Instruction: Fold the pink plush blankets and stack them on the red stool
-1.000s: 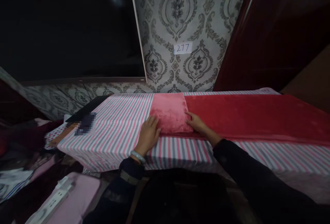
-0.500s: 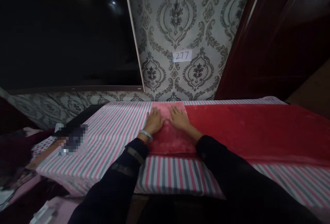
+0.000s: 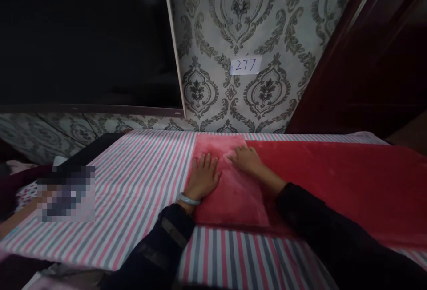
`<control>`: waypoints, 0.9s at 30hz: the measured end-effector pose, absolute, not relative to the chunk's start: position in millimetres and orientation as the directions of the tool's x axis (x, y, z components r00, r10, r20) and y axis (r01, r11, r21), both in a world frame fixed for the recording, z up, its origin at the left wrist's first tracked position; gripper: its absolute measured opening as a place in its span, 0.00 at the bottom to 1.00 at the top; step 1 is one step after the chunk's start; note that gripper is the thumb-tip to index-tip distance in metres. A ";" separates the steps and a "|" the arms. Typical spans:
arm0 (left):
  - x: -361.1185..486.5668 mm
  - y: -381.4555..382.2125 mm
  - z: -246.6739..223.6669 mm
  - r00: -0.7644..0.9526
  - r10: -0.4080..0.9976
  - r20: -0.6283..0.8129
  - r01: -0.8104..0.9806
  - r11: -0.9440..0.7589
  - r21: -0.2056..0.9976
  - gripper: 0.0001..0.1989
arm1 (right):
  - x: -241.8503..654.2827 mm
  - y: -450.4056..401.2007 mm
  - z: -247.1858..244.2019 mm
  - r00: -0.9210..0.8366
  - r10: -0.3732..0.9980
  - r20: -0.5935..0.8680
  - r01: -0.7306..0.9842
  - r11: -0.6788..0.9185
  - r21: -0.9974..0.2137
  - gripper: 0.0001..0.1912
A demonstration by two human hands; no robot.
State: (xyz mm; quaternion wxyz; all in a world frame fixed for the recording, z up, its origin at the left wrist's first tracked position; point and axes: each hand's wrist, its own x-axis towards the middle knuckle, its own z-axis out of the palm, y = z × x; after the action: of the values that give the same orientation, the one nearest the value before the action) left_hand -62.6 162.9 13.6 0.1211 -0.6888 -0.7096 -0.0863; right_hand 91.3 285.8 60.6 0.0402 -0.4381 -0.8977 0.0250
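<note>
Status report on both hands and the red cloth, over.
Left hand flat on pink section; right hand across its right edge. Red cloth atop striped cloth, near edge partly behind right sleeve.

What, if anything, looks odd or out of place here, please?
No spill or damage shows on the red plush fabric. The plain white paper label handwritten 277 looks odd against the ornate grey wallpaper. At left, a dark pixelated patch hides part of the pink, grey and white striped cloth.
</note>
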 end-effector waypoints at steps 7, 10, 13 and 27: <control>-62.7 161.7 13.2 -0.018 0.962 0.274 0.998 0.033 -0.049 0.28 | 52.4 327.6 35.2 -0.640 0.736 0.220 0.744 0.665 -0.063 0.31; -62.6 160.4 10.7 -0.020 0.963 0.269 0.999 0.027 -0.024 0.28 | 57.7 335.1 14.7 -0.563 0.808 0.174 0.805 0.584 -0.108 0.34; -66.1 159.7 12.7 -0.040 0.972 0.233 0.999 0.037 0.017 0.28 | 61.3 338.5 10.3 -0.566 0.812 0.141 0.802 0.582 -0.131 0.34; -99.1 267.7 43.3 -0.245 0.969 0.004 0.965 0.244 0.095 0.33 | 58.2 341.1 10.5 -0.544 0.829 0.125 0.799 0.558 -0.224 0.34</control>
State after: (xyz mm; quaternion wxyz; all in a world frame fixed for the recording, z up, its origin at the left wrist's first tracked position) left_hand -99.1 267.7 43.3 -0.0276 -0.6137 -0.7881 -0.0388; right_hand 58.2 341.1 10.5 0.1087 -0.4648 -0.8759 0.0699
